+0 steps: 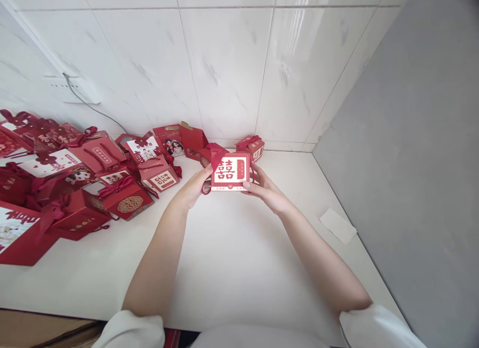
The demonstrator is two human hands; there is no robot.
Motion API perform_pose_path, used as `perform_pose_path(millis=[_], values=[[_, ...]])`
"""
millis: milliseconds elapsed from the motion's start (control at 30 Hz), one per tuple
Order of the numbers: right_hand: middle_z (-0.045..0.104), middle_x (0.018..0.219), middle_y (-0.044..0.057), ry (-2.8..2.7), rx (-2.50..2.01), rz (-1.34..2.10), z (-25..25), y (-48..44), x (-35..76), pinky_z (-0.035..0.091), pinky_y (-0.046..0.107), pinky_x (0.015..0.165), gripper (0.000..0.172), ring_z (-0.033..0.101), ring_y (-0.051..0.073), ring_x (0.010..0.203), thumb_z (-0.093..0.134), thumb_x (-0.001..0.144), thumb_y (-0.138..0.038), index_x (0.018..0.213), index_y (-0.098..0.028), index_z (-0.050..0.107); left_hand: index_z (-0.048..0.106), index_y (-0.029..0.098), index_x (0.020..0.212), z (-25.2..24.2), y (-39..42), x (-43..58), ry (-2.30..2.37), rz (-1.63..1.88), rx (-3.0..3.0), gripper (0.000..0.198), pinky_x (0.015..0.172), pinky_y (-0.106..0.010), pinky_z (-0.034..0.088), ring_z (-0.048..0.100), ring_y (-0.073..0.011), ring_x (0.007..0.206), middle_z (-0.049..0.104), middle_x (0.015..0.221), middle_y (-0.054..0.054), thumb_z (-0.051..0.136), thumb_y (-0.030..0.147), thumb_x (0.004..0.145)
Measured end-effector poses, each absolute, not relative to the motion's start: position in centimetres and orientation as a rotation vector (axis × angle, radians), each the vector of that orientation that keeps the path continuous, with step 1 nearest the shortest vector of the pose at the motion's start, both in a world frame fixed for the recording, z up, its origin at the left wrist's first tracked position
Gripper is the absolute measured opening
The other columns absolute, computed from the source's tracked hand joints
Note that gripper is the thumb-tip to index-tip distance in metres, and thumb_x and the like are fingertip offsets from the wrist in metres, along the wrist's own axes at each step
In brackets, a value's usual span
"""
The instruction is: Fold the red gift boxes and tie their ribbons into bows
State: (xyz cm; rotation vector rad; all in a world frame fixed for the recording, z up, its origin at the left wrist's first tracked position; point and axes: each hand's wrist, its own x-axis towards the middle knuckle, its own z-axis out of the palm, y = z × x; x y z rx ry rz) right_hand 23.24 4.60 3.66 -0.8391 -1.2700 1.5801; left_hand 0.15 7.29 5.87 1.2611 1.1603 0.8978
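Note:
A red and white gift box (231,171) with large red characters on its front is held up between my two hands over the white table. My left hand (196,188) grips its left side, near a dark red ribbon (217,157) at the top corner. On the other side my right hand (266,189) is closed around the box, thumb on the lower front edge. Dark red cord shows at both sides of the box. Just behind it, a small red box (250,147) with a bow stands near the wall, and another red box (209,154) is partly covered.
Many red gift boxes and bags (129,200) crowd the left of the white table (224,268). A white paper slip (338,225) lies at the right, near a grey panel (411,188). A tiled wall (228,63) rises behind; a cable (93,104) runs down from a socket. Cardboard (41,329) sits below left.

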Motion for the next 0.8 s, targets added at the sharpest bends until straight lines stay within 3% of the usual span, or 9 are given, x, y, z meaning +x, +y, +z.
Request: perform_pose_path(millis=[167,400,600,800], values=[[0.056,0.138,0.004,-1.2,-0.785,1.591,4.2,4.4,23.3,0.044,0.049,0.109,0.071,0.057,0.024,0.123,0.077,0.078,-0.034,0.141,-0.036,0.044,0.068,0.025,0.111,5.8,7.3,0.1,1.1,0.901,1.241,0.058,0.063,-0.027,0.043,0.06,-0.0181,0.077,0.071,0.095,-0.005,0.048,0.071,0.084],[0.068,0.113,0.006,-0.769,-0.53,1.781,3.5,5.4,23.3,0.054,0.043,0.1,0.028,0.063,0.022,0.103,0.063,0.085,-0.034,0.11,-0.022,0.065,0.058,0.023,0.134,7.4,6.7,0.1,0.93,0.965,1.172,0.071,0.092,-0.036,0.05,0.063,-0.0245,0.11,0.065,0.128,-0.01,0.04,0.073,0.087],[0.066,0.121,0.007,-0.534,-0.356,1.853,2.9,5.9,23.0,0.055,0.051,0.097,0.037,0.064,0.026,0.107,0.056,0.087,-0.044,0.118,-0.024,0.059,0.042,0.027,0.148,8.1,5.8,0.4,0.868,0.882,1.247,0.074,0.099,-0.045,0.047,0.06,-0.0299,0.12,0.049,0.148,-0.012,0.038,0.071,0.089],[0.062,0.131,0.005,-0.571,-0.392,1.827,2.9,5.6,22.5,0.055,0.055,0.095,0.048,0.062,0.029,0.112,0.052,0.087,-0.06,0.124,-0.029,0.055,0.043,0.035,0.146,8.5,5.3,0.5,0.835,0.836,1.337,0.067,0.101,-0.044,0.046,0.061,-0.0287,0.119,0.049,0.148,-0.008,0.041,0.069,0.089]])
